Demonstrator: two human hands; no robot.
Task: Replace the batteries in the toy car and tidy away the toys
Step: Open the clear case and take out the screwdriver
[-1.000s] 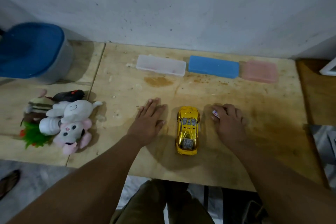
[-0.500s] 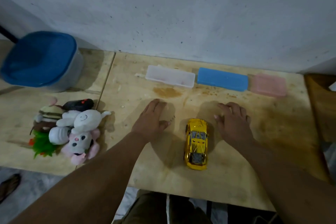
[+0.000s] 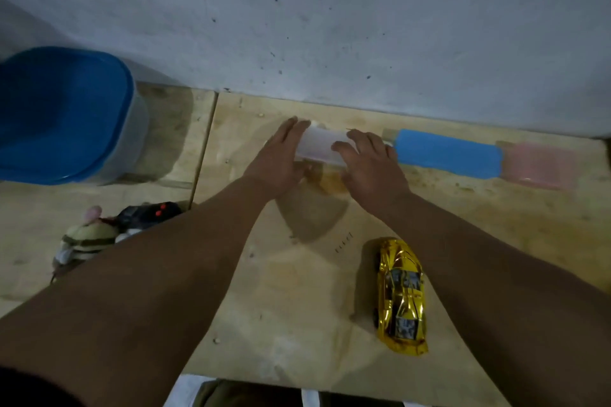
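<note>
Both hands have left the toy car [image 3: 401,296] for the far clear case [image 3: 322,145]: left hand [image 3: 281,158] flat against it, right hand [image 3: 367,160] gripping. Batteries unreplaced, toys unsorted.

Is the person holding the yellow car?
No, the yellow car lies alone on the table; both hands, left and right, are at the white box.

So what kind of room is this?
Probably a home play or hobby corner: a bare plywood table against a plain wall, with a toy car, soft toys and a blue-lidded tub.
</note>
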